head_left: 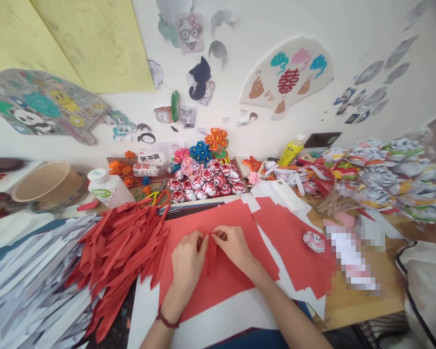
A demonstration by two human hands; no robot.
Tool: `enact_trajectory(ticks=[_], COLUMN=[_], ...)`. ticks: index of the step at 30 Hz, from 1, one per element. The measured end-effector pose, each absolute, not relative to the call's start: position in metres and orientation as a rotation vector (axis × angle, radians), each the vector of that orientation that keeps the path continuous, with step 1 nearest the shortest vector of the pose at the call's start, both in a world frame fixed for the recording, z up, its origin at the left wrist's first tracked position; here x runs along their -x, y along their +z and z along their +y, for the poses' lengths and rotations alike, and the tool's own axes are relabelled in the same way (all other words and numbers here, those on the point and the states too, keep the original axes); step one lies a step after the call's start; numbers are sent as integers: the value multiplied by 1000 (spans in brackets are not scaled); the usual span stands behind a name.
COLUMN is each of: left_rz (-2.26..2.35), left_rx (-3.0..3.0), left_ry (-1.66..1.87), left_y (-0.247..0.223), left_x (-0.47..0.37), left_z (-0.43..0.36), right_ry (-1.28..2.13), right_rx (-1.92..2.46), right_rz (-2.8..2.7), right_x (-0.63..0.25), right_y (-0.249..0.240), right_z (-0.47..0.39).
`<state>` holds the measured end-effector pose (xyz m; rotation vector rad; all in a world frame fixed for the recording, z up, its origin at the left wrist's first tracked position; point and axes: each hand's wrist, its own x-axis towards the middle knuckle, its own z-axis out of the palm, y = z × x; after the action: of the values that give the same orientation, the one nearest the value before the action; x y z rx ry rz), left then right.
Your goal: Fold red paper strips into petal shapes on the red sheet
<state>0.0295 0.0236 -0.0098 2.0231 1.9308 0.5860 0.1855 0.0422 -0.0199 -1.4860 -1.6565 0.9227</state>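
Observation:
Both hands meet over a large red paper sheet [236, 286] in the middle of the table. My left hand [189, 254], with a dark red bracelet at the wrist, pinches the top of a narrow red paper strip [211, 257]. Opposite it, my right hand [234, 245] pinches the same strip between thumb and finger. The strip hangs down toward me and blends with the red sheet under it. Left of my hands lies a heap of folded red paper strips [119, 242], beside a larger heap of folded white paper strips [32, 281].
Red-and-white paper flowers [207, 182] are massed behind the red sheet. A white bottle [109, 189] and scissors [162, 198] stand and lie at back left. A single paper flower [314, 241] rests on red paper at right, with many paper flowers [396, 179] beyond. White paper edges lie beneath.

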Motion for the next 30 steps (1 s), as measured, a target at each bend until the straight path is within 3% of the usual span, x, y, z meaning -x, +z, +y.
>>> enact_trajectory(ticks=[11, 16, 23, 30], left_rz=[1836, 1851, 1836, 1798], left_rx=[-1986, -2050, -2195, -2197], left_ry=[780, 759, 820, 806], left_y=[-31, -24, -28, -23], left_x=[-31, -32, -29, -27], left_z=[30, 29, 28, 29], right_ry=[610, 598, 315, 449], right_rx=[1770, 1738, 1642, 1675], right_rz=[-1733, -1741, -1898, -1741], right_x=[-177, -176, -172, -170], right_y=[-19, -22, -28, -30], right_z=[37, 38, 33, 37])
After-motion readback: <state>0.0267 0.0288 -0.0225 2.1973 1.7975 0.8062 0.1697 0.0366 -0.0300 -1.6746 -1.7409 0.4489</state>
